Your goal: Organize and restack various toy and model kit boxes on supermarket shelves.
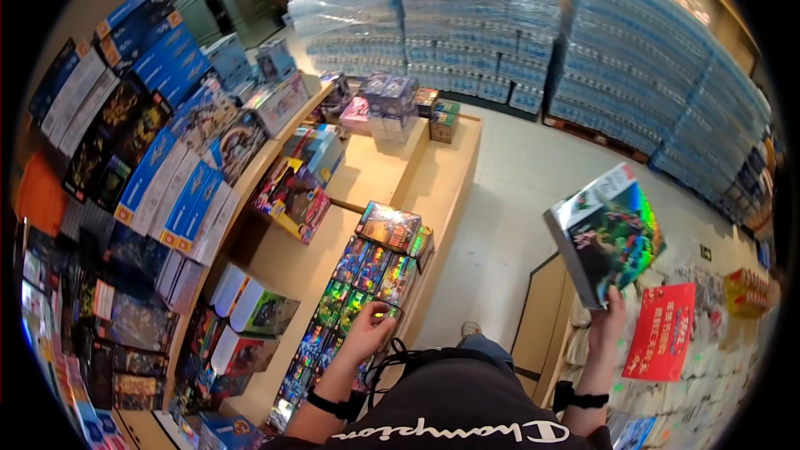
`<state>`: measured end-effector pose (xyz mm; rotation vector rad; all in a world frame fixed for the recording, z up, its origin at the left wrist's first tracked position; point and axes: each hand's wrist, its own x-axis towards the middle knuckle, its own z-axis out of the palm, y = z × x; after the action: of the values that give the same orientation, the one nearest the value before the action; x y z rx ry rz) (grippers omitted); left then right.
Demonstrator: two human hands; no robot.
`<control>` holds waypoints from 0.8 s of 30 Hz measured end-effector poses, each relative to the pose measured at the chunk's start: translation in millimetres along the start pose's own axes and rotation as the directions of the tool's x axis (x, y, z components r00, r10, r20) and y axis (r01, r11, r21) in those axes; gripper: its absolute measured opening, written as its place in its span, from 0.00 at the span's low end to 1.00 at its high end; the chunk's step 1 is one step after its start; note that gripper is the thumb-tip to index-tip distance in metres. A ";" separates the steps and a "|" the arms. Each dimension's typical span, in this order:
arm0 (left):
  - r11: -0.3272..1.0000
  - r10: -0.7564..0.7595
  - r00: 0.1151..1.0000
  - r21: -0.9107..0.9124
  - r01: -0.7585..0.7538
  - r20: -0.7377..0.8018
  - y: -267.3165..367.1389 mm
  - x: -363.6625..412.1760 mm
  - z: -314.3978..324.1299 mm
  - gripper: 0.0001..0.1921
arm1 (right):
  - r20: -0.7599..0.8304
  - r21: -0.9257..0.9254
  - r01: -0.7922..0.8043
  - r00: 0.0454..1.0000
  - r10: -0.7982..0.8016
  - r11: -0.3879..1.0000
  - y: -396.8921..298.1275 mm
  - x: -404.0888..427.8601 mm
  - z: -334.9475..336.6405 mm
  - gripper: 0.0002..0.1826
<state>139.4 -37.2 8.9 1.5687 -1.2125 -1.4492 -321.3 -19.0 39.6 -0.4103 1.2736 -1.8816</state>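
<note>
My right hand point(611, 319) grips the lower edge of a shiny holographic toy box point(609, 231), raised and tilted above the floor on the right. The box has a grey side and colourful figure artwork. My left hand point(373, 328), its fingers curled, is over rows of small holographic boxes point(331, 306) on the wooden display shelf. Whether its fingertips hold one of them is hidden. Beyond that hand, an orange-brown box point(389, 226) lies at the far end of the rows.
Stacked boxed toys point(169, 187) fill the shelving at left. More boxes point(390, 100) stand on the wooden stand point(375, 169) ahead. Shrink-wrapped bottle pallets point(481, 25) line the back. At right, a red sign point(659, 331) bearing writing lies over packaged goods beside a wooden counter edge point(539, 319).
</note>
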 end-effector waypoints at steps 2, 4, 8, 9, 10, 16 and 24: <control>0.999 -0.002 0.994 -0.036 -0.002 -0.113 -13.6 -8.4 -6.3 0.21 | 0.042 -0.078 -0.089 0.995 0.092 0.993 44.3 46.6 -1.7 0.17; 0.994 -0.074 0.982 -0.094 0.059 -0.171 -29.1 -21.1 -15.1 0.20 | 0.077 -0.192 -0.217 0.969 0.235 0.957 77.0 84.0 24.6 0.18; 0.987 -0.128 0.934 -0.135 0.087 -0.333 -39.1 -47.5 -21.1 0.19 | 0.106 -0.328 -0.363 0.903 0.416 0.872 153.8 150.5 96.6 0.24; 0.972 -0.193 0.914 -0.195 0.129 -0.357 -40.0 -50.9 -20.3 0.18 | 0.102 -0.347 -0.354 0.906 0.410 0.868 176.2 173.1 106.3 0.25; 0.951 -0.267 0.882 -0.256 0.174 -0.390 -42.2 -56.8 -20.6 0.18 | 0.106 -0.381 -0.364 0.896 0.431 0.850 194.2 187.1 125.2 0.25; 0.925 -0.381 0.636 -0.280 0.258 -0.671 -20.8 -53.2 4.1 0.16 | 0.148 -0.521 -0.404 0.824 0.546 0.752 292.4 270.6 214.9 0.19; 0.943 -0.213 0.405 -0.078 0.324 -0.889 69.3 -6.4 -18.3 0.17 | 0.212 -0.643 -0.443 0.681 0.701 0.624 400.2 380.6 253.5 0.14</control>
<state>144.8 -56.9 77.9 2.2369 -0.3709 -0.4566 -216.8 -533.7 -266.0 -0.5888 1.3811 -0.7611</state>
